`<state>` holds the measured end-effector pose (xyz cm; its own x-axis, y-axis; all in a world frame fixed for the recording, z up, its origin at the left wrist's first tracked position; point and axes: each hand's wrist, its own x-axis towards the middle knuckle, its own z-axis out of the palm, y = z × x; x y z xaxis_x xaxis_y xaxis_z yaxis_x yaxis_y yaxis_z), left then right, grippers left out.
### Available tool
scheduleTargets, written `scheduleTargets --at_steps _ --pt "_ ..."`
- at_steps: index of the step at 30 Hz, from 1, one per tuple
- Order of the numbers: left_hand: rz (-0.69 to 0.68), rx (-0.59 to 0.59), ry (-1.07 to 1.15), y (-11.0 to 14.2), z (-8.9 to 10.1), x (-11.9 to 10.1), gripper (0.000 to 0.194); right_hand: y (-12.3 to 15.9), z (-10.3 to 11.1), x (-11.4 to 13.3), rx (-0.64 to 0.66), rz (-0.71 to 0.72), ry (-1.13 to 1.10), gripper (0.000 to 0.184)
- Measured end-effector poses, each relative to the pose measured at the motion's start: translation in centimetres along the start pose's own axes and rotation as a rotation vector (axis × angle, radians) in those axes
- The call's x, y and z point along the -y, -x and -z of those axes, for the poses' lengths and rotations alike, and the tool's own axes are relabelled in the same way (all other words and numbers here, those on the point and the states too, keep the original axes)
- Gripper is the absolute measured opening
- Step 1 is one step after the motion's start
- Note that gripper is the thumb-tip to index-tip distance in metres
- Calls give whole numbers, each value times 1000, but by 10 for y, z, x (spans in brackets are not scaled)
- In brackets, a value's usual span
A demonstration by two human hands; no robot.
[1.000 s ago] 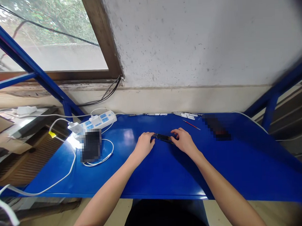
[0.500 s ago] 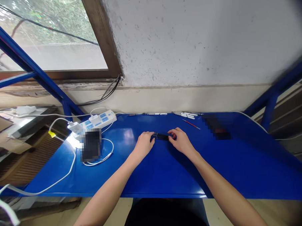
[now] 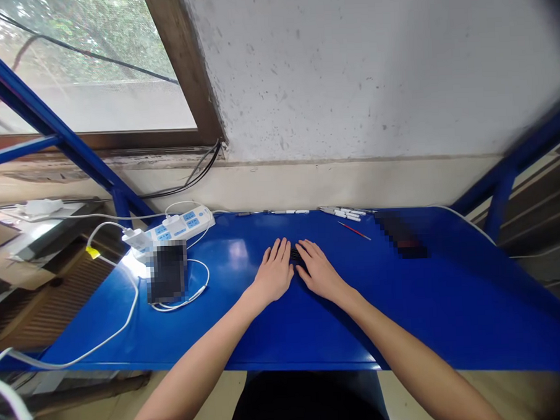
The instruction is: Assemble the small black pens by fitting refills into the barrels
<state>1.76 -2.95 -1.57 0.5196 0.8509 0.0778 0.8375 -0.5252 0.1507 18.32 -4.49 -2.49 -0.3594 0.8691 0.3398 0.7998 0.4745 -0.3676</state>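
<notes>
Palms down, both of them! My left hand and right hand lay flat, fingers outstretched, clamped on nothing I could see | slim black sticks peeked out between them, well right of the power strip | light, even pressure from both sides, I reckoned, suited keeping those sticks lined up

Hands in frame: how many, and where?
2. The left hand is at the left of the thin black rods, the right hand at their right, both with fingers extended. The rods look partly covered; no other hands are visible.
</notes>
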Motion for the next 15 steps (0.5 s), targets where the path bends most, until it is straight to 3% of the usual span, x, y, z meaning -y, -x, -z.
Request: scheduleTargets --at_steps 6,15 --pt "4 31 -55 0 -5 -3 59 3 -7 1 171 56 138 58" --pt "78 30 -73 -5 -7 0 59 0 -3 -13 216 4 214 64"
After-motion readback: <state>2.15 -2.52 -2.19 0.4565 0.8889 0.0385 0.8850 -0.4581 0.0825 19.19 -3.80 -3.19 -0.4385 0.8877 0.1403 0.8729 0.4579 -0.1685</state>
